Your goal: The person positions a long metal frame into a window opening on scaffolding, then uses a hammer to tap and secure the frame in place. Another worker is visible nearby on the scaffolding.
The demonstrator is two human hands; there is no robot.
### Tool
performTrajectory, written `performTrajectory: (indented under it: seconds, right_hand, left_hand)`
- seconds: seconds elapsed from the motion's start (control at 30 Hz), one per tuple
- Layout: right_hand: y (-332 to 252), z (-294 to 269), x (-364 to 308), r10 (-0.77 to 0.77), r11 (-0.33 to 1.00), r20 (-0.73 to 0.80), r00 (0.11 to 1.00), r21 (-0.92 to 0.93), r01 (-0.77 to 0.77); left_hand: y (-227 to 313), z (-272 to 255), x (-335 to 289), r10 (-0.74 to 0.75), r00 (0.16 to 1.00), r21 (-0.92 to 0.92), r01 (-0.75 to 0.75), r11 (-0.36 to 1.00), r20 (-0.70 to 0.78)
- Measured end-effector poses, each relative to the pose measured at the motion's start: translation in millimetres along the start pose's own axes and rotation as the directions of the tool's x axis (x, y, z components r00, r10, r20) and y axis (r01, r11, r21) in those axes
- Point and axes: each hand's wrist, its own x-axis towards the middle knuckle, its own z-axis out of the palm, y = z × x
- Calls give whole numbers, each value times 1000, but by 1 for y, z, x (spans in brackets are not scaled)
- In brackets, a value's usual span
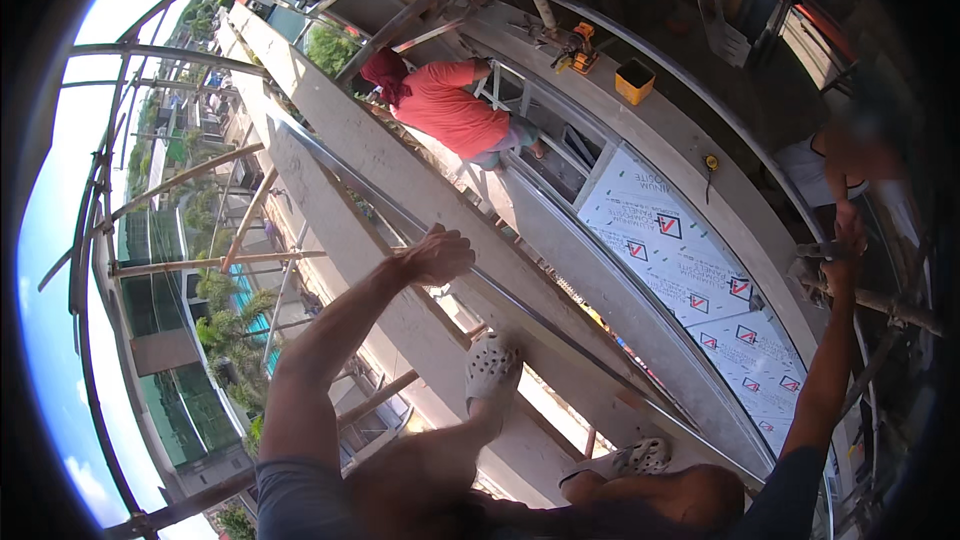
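My left hand [437, 256] is closed in a fist at a long thin metal strip [560, 333], which runs slantwise over the planks past my feet. On the far right, my raised right hand [847, 240] is closed beside a grey object [822, 251] by a scaffold pole joint. What exactly its fingers hold is hard to make out. Another person's hand [846, 210] is right by it. My feet, in pale perforated clogs [492, 365], rest on the wooden planks [335, 195].
A co-worker in a red shirt [450, 110] crouches ahead by a metal frame. Film-covered panels [665, 240] line the curved ledge. On it sit a yellow container [634, 82], an orange-yellow power tool [580, 48] and a tape measure [711, 162]. Scaffold poles [190, 180] and a drop lie left.
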Motion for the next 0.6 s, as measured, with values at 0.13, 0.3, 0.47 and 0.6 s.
performTrajectory:
  seconds: [0.13, 0.3, 0.47, 0.6]
  right_hand:
    - [11, 28, -10, -70, 993, 102, 992, -87, 79]
    - [-83, 20, -2, -68, 995, 353, 933, 89, 39]
    - [-113, -76, 13, -344, 932, 177, 922, 181, 313]
    - [-199, -213, -26, 58, 827, 351, 934, 508, -242]
  left_hand:
    - [13, 9, -8, -15, 1000, -2, 15, 1000, -18]
    - [35, 11, -43, -38, 999, -55, 36, 998, -29]
    - [23, 12, -15, 13, 995, -49, -17, 999, -94]
    - [19, 17, 21, 42, 991, -46, -48, 998, -123]
